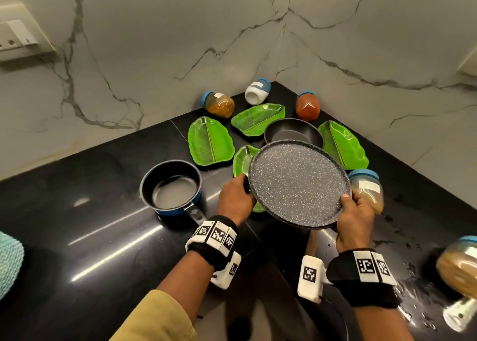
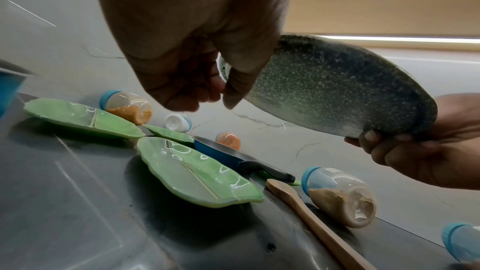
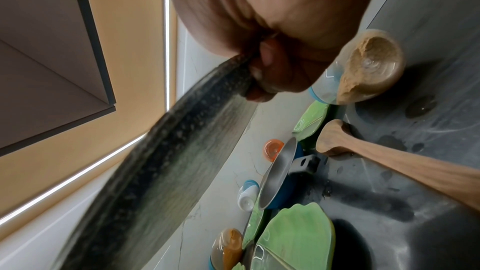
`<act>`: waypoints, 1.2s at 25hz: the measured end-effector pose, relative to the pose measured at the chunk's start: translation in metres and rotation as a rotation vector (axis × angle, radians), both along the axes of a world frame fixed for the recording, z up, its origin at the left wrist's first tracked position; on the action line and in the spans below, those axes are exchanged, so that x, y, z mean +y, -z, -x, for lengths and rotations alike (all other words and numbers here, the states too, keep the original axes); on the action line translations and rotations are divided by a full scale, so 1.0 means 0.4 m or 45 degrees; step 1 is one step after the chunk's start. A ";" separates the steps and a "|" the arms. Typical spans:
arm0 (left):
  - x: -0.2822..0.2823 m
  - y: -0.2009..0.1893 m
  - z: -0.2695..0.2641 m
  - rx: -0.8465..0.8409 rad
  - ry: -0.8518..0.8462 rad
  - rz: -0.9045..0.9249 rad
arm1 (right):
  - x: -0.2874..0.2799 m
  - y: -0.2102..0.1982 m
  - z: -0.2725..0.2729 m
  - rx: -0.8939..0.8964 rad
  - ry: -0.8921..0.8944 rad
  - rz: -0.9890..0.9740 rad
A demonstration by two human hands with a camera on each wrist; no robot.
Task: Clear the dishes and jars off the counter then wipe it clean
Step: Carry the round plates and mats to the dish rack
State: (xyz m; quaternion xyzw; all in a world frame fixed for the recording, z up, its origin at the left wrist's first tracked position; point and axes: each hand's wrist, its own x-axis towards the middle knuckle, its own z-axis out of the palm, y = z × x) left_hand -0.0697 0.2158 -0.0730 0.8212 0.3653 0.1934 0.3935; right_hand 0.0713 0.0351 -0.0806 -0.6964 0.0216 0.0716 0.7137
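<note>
While both hands hold it above the glossy black stone counter [image 1: 98, 227], the round speckled grey flat pan [image 1: 299, 183] tilts clear of everything beneath it. The left hand [image 1: 236, 198] curls its fingers round the pan's left rim, thumb [image 2: 244, 81] on top of the edge, and the right hand [image 1: 355, 219] pinches the near right rim, thumb above and fingers [image 2: 384, 147] under. Beneath the pan lie 4 green leaf-shaped plates, the largest [image 1: 210, 142] to the left, with a shallow blue frying pan [image 1: 293, 133] among them. A blue saucepan with a dark inside [image 1: 170, 186] stands further left. Along the marble wall lie 3 blue-capped jars on their sides: 1 of yellow-orange powder [image 1: 219, 103], 1 of white powder [image 1: 256, 91] and 1 of red powder [image 1: 307, 105]. A jar of tan powder [image 1: 367, 187] lies just beyond the right hand, and a wooden spoon [image 2: 311, 221] rests on the counter below the pan.
</note>
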 end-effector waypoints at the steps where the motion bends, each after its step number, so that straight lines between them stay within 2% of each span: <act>1: 0.002 -0.002 0.005 -0.007 -0.003 0.000 | 0.005 0.000 0.002 0.004 -0.013 -0.005; 7: -0.002 -0.007 0.027 -0.034 -0.008 -0.021 | 0.016 -0.012 0.021 0.035 -0.074 -0.039; 11: -0.035 -0.010 0.040 0.031 0.008 -0.078 | -0.018 -0.015 0.045 0.029 -0.087 -0.005; 18: -0.208 -0.028 0.095 0.002 0.007 -0.117 | -0.183 -0.035 0.097 0.079 -0.104 0.033; 24: -0.368 -0.024 0.170 -0.009 -0.016 -0.115 | -0.335 -0.008 0.162 0.152 -0.125 0.040; 30: -0.471 -0.023 0.226 -0.046 0.038 -0.097 | -0.456 -0.015 0.227 0.204 -0.092 0.008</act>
